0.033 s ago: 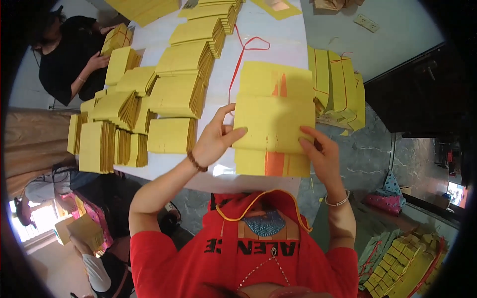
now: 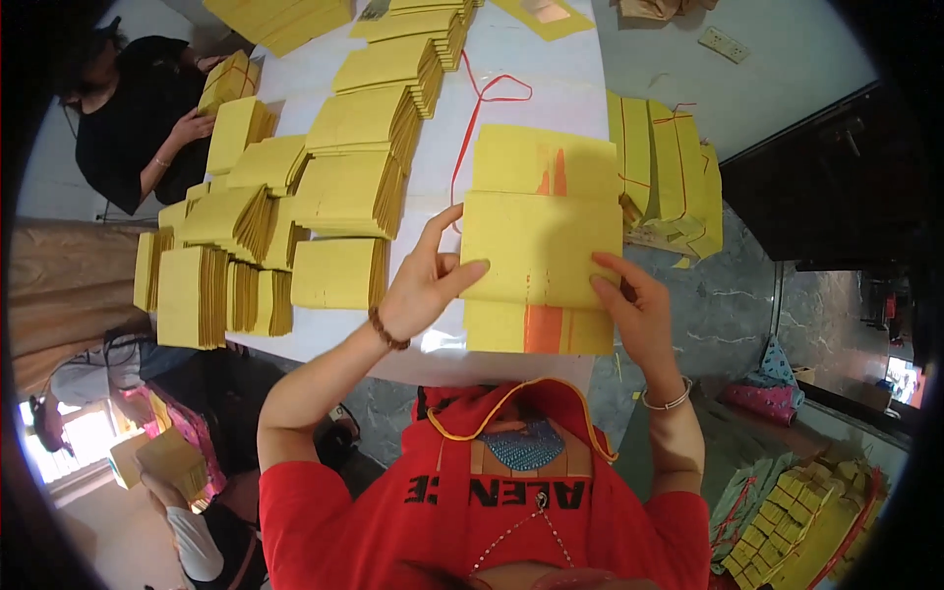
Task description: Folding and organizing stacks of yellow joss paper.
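Yellow paper (image 2: pixel 541 236) with orange printed bands lies before me at the right side of the white table (image 2: pixel 442 147). Its middle panel overlaps a panel above and another below. Along the left edge, my left hand (image 2: pixel 425 285) grips the paper, thumb on top and index finger at the upper left side. The right edge is pinched by my right hand (image 2: pixel 637 300), its thumb and index finger close together. Some fingertips are hidden. A loose red string (image 2: pixel 472 123) runs over the table just left of the paper.
Several stacks of folded yellow paper (image 2: pixel 339 182) cover the table's left half. A person in black (image 2: pixel 133 108) handles a tied bundle (image 2: pixel 231 81) at far left. Red-tied yellow bundles (image 2: pixel 678 172) stand beyond the right edge, with more paper bundles (image 2: pixel 787 511) at lower right.
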Demonstrator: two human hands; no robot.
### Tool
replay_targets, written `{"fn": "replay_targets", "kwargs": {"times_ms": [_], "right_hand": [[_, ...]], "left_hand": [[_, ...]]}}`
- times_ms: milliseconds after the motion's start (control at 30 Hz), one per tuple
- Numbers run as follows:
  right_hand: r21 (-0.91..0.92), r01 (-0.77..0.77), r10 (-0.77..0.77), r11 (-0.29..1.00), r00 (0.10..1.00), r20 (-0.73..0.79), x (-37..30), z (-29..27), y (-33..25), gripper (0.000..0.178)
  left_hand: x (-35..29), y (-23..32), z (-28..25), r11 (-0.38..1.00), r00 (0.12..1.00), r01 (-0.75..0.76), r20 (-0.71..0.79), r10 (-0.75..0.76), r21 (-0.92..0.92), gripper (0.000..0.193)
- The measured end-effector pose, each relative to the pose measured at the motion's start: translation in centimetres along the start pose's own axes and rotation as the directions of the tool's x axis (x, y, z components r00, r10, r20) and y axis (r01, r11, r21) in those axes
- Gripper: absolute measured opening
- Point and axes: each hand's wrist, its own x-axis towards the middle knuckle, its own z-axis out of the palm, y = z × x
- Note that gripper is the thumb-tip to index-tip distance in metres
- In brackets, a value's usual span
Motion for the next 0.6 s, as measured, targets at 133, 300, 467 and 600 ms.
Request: {"fn": "replay_targets", "kwargs": {"times_ms": [133, 300, 467, 600], "right_hand": [[-0.031, -0.094, 0.095, 0.995, 0.995, 0.037, 0.5, 0.0, -0.7, 0.026], [0.063, -0.104, 0.103, 0.993, 0.995, 0.009, 0.8, 0.5, -0.2, 0.026], [0.075, -0.127, 0.127, 0.989, 0.992, 0.000, 1.1, 0.5, -0.2, 0.026], [0.088, -0.095, 0.099, 0.992, 0.994, -0.036, 1.2, 0.6, -0.2, 0.026]], "left_hand": [[-0.8, 0.8, 0.1, 0.987, 0.989, -0.146, -0.009, 0.147, 0.073, 0.074], [0.1, 0.2, -0.1, 0.995, 0.998, -0.046, 0.032, 0.049, -0.093, 0.068], [0.1, 0.1, 0.0, 0.992, 0.998, -0.034, 0.041, 0.040, -0.124, 0.061], [0.0, 0.5, -0.3, 0.994, 0.997, -0.081, 0.000, 0.081, 0.072, 0.045]]}}
